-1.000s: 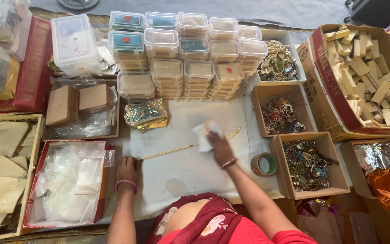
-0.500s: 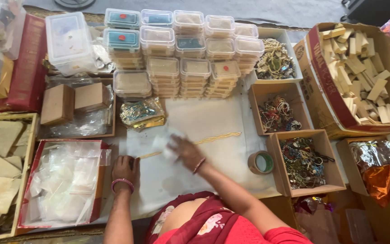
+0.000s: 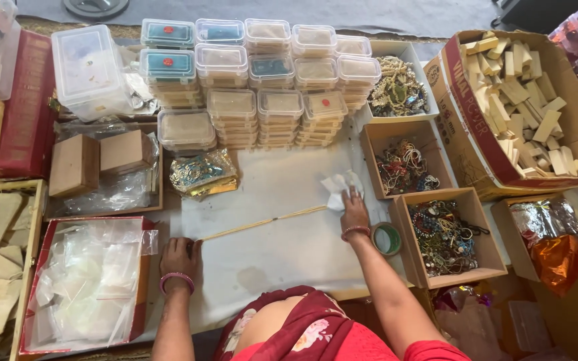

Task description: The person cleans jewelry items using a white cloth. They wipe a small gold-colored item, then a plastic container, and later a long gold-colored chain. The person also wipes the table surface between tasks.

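— So, what's nearest the worktop's front edge?

— Her left hand point(image 3: 180, 257), fingers pressed down, pinning one end of a thin golden chain point(image 3: 262, 222) to the white sheet point(image 3: 282, 254).

— And the other hand?

— The right hand point(image 3: 354, 212) lies flat farther along, toward the right edge, fingers spread on a crumpled white cloth point(image 3: 340, 186) at the chain's far end. It presses rather than grips.

— How does the chain lie?

— Stretched taut between both hands, slanting across the sheet.

— What's around it?

— A tape roll point(image 3: 388, 238) just beside her right wrist, open cardboard boxes of jewellery point(image 3: 444, 235) to the right, and stacked clear plastic containers point(image 3: 262, 80) along the far edge.
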